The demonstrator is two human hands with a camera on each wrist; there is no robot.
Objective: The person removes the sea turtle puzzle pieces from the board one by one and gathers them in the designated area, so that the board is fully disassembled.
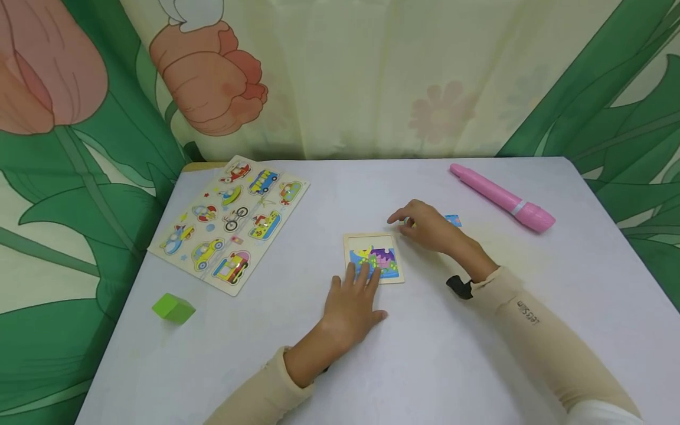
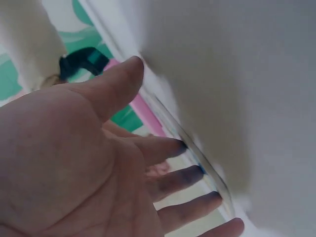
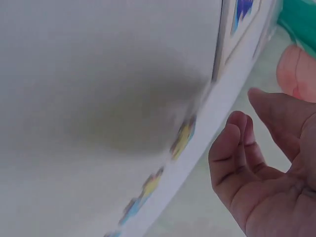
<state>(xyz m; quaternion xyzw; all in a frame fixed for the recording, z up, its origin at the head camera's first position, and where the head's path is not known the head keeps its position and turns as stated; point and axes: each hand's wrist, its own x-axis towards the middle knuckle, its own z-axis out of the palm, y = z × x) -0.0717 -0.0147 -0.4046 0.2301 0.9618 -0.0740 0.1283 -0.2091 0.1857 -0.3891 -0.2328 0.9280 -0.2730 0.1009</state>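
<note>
Pressing our flat left hand (image 1: 353,304) on the puzzle (image 1: 373,258) at frame centre, our right hand (image 1: 425,227) seems to pinch a piece just above it, which we judge light, thin, stiff, best held by its edges.

From my head camera the scene is evenly and fairly brightly lit — soft, diffuse light with no glare on the pale table (image 1: 478,330). Shadows are faint: I see only a soft one under my left hand (image 1: 347,307) and a thin one beside the green block (image 1: 173,308). The centre is sharp; the table edges bow outward toward the frame corners, a wide-lens distortion. My left wrist view is dimmer and smeared — the fingers (image 2: 163,148) are soft, with a grey shadow on the table surface. The right wrist view is likewise blurred, close-range focus lost, with a broad dark shadow patch across the surface.
</note>
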